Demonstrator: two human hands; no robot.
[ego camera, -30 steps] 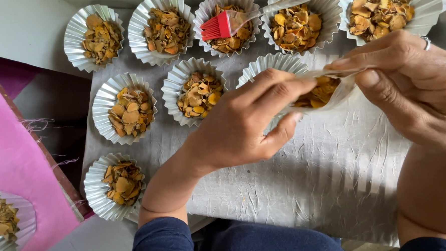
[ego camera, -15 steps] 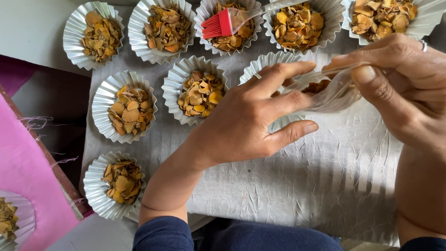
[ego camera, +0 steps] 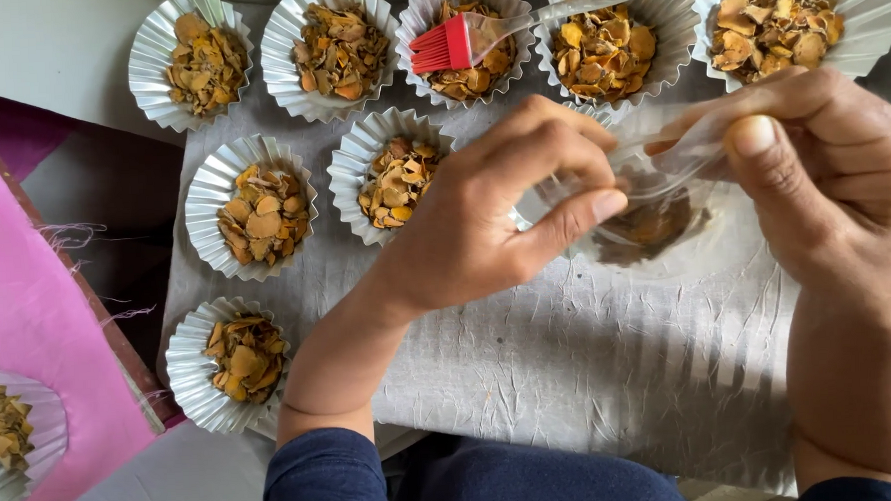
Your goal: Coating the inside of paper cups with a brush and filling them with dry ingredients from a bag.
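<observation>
Head view: our left hand [ego camera: 484, 219] and right hand [ego camera: 823, 174] both pinch a clear plastic bag [ego camera: 654, 206] of brown flakes at three o'clock, above the foil sheet [ego camera: 571, 375]; filled foil cups [ego camera: 248, 204] lie toward ten o'clock.

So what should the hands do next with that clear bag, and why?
Probably tip the clear bag gently into the empty silver cup under it. The left hand and right hand both pinch the bag open, and orange-brown chips sit at its bottom. The other filled cups already hold chips like these, so this one looks next.
</observation>
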